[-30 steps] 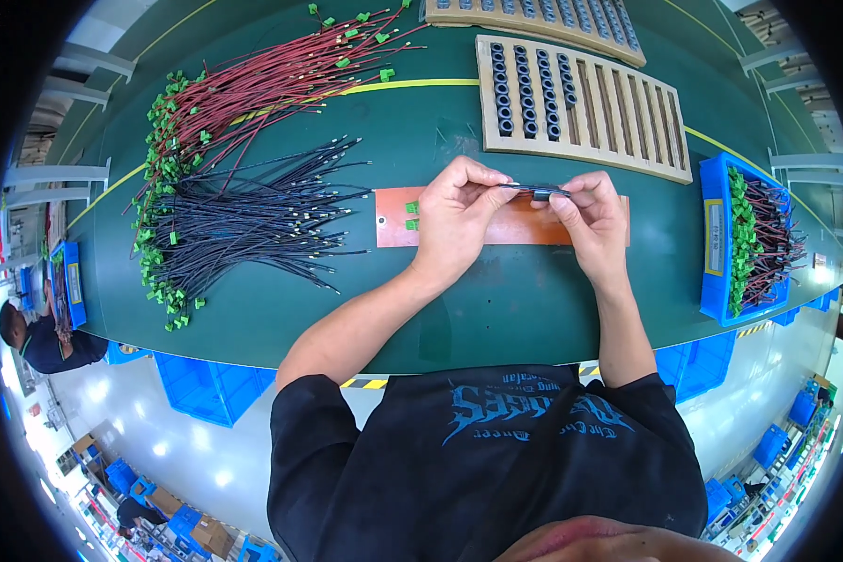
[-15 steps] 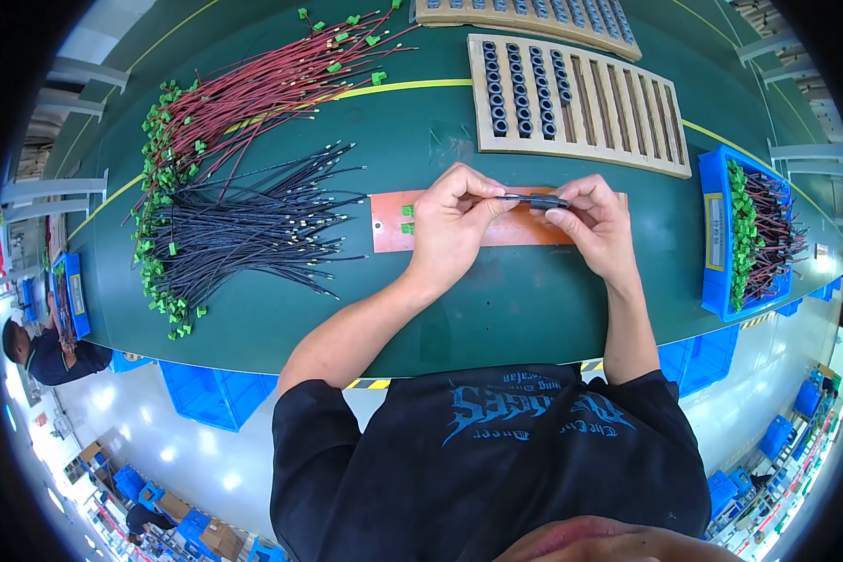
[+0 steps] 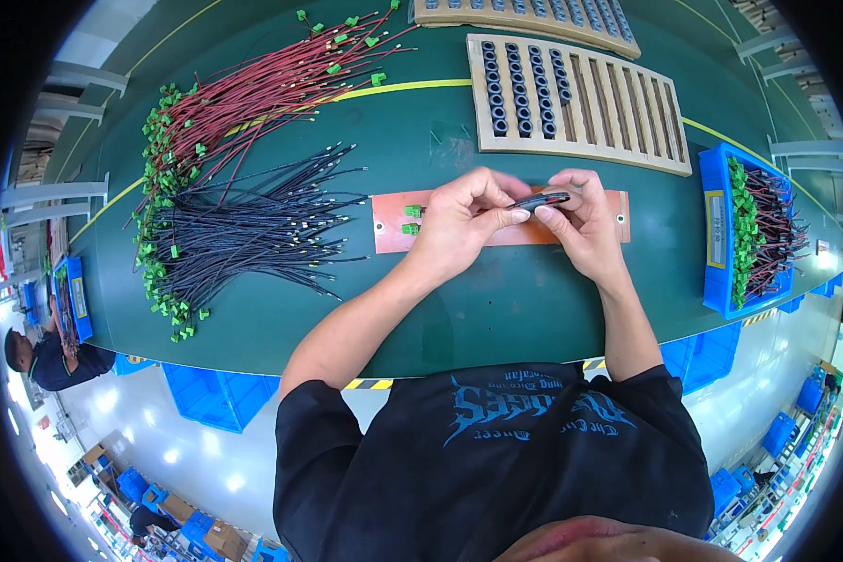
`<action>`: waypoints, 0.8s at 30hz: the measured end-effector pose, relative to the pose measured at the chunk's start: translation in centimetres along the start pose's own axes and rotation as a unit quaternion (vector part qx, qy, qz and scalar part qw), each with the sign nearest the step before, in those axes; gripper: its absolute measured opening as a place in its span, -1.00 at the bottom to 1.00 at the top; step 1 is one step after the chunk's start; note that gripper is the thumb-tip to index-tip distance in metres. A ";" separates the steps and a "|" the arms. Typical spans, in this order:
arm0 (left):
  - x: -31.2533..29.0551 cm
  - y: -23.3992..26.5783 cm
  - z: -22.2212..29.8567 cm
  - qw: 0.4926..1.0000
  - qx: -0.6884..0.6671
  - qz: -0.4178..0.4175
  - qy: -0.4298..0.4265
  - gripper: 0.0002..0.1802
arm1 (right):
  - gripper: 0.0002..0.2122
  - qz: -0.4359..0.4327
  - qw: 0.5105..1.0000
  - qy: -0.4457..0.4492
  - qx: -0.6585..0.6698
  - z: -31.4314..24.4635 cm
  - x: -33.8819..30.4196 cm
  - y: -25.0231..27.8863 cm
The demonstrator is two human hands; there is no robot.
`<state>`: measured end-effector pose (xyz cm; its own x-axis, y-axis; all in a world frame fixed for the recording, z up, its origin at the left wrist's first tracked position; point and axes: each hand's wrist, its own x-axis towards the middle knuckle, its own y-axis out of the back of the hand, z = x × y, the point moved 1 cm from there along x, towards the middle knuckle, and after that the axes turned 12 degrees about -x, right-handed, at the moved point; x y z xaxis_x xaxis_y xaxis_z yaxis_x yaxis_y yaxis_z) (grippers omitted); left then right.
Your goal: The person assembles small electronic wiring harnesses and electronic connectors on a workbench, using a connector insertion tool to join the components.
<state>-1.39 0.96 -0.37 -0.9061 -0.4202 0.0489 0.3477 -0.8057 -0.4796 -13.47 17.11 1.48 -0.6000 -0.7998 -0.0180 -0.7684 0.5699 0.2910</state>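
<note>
Over an orange plate (image 3: 571, 228) on the green counter (image 3: 459, 309), both hands, left hand (image 3: 459, 225) and right hand (image 3: 585, 225), pinch 1 dark wire piece (image 3: 540, 199); a blue bin (image 3: 721, 234) with a pale label stands right.

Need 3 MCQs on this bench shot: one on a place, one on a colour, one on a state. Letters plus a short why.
1. Where does the blue bin stand?
A. at the person's right, on the table edge
B. in the middle of the table
C. on the floor

2. What colour is the bundle of wires nearest the person's left arm?
A. yellow
B. black
C. white

3. What are the hands doing?
A. resting flat on the table
B. both pinching one small dark piece between them
C. each holding a separate bin

Answers:
1 A: the bin, filled with wires, sits at the right end of the green table.
2 B: the black bundle lies nearer than the red wires beyond it.
3 B: left hand and right hand meet on the piece above the orange board.
</note>
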 end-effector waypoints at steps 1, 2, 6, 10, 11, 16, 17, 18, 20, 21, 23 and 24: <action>-0.1 0.0 0.0 1.000 -0.002 -0.005 0.022 -0.82 | -0.69 -0.003 1.000 -0.008 -0.023 0.0 -0.2 0.3; -0.2 0.0 0.1 0.999 -0.002 -0.008 0.044 -0.83 | -0.70 -0.008 0.999 -0.015 -0.046 0.0 -0.3 0.3; -0.6 0.0 -0.7 1.000 0.013 0.012 -0.012 -0.84 | -0.75 0.050 0.974 0.086 -0.206 -1.5 -0.2 0.4; -0.8 -0.2 -0.5 0.989 0.110 0.000 -0.100 -0.85 | -0.79 0.086 0.961 0.125 -0.231 -1.6 -0.3 0.4; -0.8 -0.4 -0.4 0.985 0.131 -0.004 -0.110 -0.84 | -0.79 0.096 0.960 0.090 -0.247 -1.7 -0.5 0.2; -0.9 -0.6 -0.6 0.986 0.125 -0.025 -0.106 -0.86 | -0.81 0.108 0.970 0.047 -0.211 -2.5 -0.3 -0.3; -0.9 -0.4 -0.6 0.993 0.088 -0.008 -0.075 -0.87 | -0.82 0.099 0.974 0.074 -0.188 -2.4 -0.1 -0.4; -0.9 -0.3 -0.6 0.993 0.088 -0.008 -0.075 -0.87 | -0.82 0.099 0.975 0.074 -0.187 -2.6 0.2 0.0; -0.8 -0.5 -0.4 0.998 -0.057 0.011 -0.029 -0.84 | -0.85 0.029 0.961 0.070 -0.265 -3.6 0.7 1.2; -0.8 -0.5 -0.4 0.998 -0.058 0.008 -0.030 -0.84 | -0.85 0.031 0.961 0.070 -0.266 -3.2 0.8 1.6; -0.7 -0.4 -0.4 0.999 -0.028 -0.010 -0.038 -0.84 | -0.85 0.038 0.948 0.119 -0.294 -2.3 0.7 1.9; -0.7 -0.5 -0.3 0.999 -0.029 -0.011 -0.038 -0.84 | -0.85 0.040 0.948 0.118 -0.294 -2.3 0.6 1.7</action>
<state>-1.01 1.76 -0.48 -0.8921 -0.4343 0.1247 0.3114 -0.7909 -0.5267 -14.68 17.15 4.21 -0.5306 -0.8183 0.2210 -0.4240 0.4820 0.7668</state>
